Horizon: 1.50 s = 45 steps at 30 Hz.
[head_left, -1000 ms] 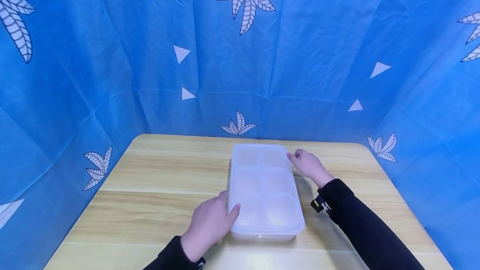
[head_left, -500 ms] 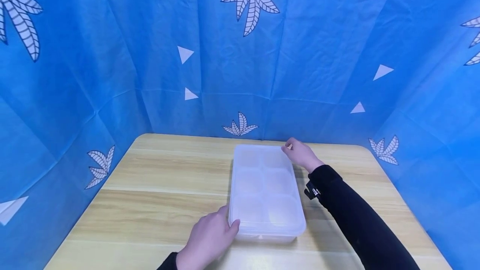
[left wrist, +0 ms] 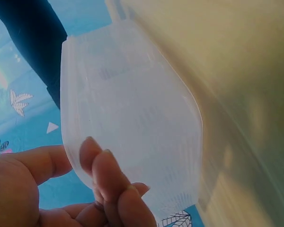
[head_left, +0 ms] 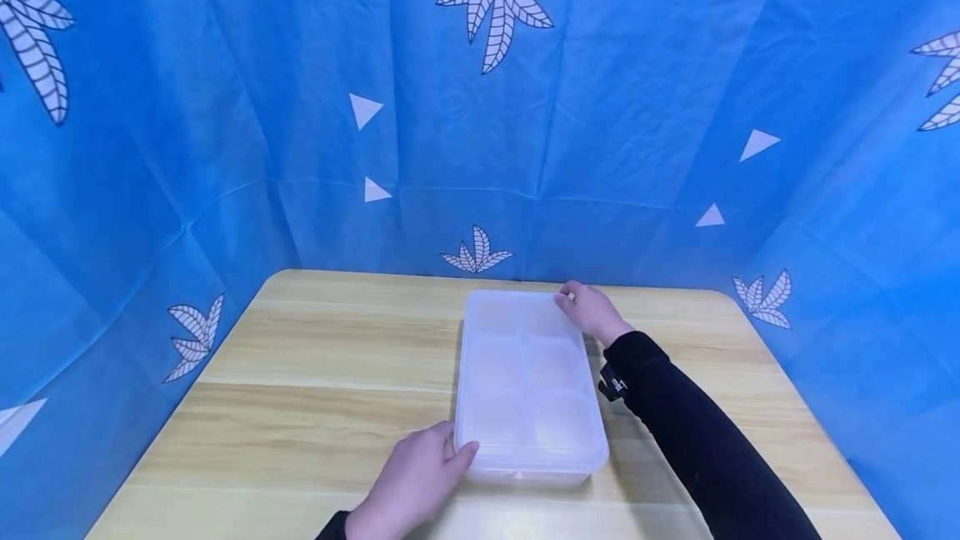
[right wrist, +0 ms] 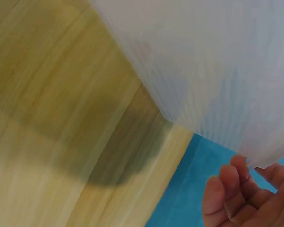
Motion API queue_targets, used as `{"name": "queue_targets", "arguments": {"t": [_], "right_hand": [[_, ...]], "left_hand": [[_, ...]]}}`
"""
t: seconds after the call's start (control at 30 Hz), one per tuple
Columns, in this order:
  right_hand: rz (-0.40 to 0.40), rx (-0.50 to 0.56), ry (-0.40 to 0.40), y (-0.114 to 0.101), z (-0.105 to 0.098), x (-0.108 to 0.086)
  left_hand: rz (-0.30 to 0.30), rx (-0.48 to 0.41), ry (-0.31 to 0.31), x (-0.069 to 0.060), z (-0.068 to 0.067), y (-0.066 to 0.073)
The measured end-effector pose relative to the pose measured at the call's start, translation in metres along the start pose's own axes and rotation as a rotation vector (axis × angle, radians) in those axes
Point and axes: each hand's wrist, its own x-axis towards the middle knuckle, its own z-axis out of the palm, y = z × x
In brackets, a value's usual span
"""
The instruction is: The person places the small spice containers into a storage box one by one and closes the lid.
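A translucent white plastic storage box [head_left: 525, 478] lies lengthwise on the table, covered by a pale lid [head_left: 531, 390]. Six-part outlines, arranged in two columns, show through the lid. At the near left corner my left hand [head_left: 415, 475] holds the lid's edge, thumb on top and fingers below. Those curled fingers lie along the box side [left wrist: 137, 99] in the left wrist view. My right hand [head_left: 595, 312] pinches the far right corner of the lid. The right wrist view shows its fingertips [right wrist: 240, 165] at that corner. Whether anything lies inside cannot be told.
The light wood table [head_left: 337, 340] extends to both sides of the box. A blue patterned curtain [head_left: 630, 107] rises behind the table's far edge and along its sides. A small dark device [head_left: 612, 383] is on the right wrist, below the black sleeve.
My right hand has shifted leftward and slightly farther out around the far corner. My left hand has slid a little nearer along the left edge. The box has stayed almost in place.
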Motion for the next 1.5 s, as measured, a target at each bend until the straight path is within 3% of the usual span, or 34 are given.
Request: {"name": "queue_targets", "arguments": {"t": [0.3, 0.53, 0.7, 1.1, 1.5], "right_hand": [[0.009, -0.035, 0.012, 0.005, -0.002, -0.003], [0.019, 0.018, -0.006, 0.013, -0.005, -0.015], [0.01, 0.02, 0.003, 0.02, -0.008, -0.027], [0.079, 0.134, -0.032, 0.04, -0.016, -0.063], [0.124, 0.308, -0.03, 0.045, -0.016, -0.098]], "left_hand": [[-0.03, -0.094, -0.022, 0.001, -0.008, -0.008], [-0.032, -0.063, -0.036, 0.004, -0.019, -0.012], [-0.073, -0.016, -0.027, 0.011, -0.03, -0.016], [-0.203, 0.01, 0.085, 0.042, -0.042, -0.03], [-0.177, 0.083, 0.209, 0.081, -0.05, -0.052]]}}
